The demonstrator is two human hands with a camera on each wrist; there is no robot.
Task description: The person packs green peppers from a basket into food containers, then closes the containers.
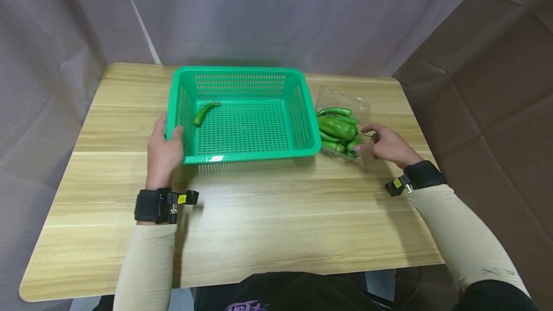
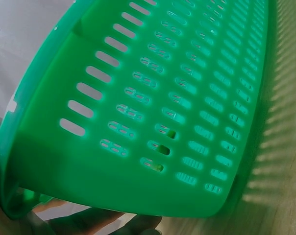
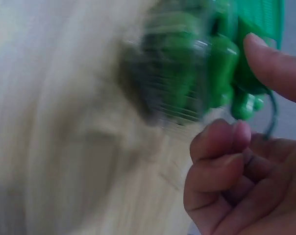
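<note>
A green plastic basket stands on the wooden table. My left hand grips its left rim, thumb on top and fingers outside; the left wrist view shows the basket's slotted wall up close. Inside the basket lies one curved green pepper. To the right, a clear plastic container holds several green peppers. My right hand reaches over the container's right side. A large pepper's thin stem runs between its parted digits; no firm grip on it shows.
The basket's right side stands against the container. The wooden table has rounded corners, and grey cloth hangs along its back edge. Brown cloth hangs on the right. Both wrists wear black bands with small cameras.
</note>
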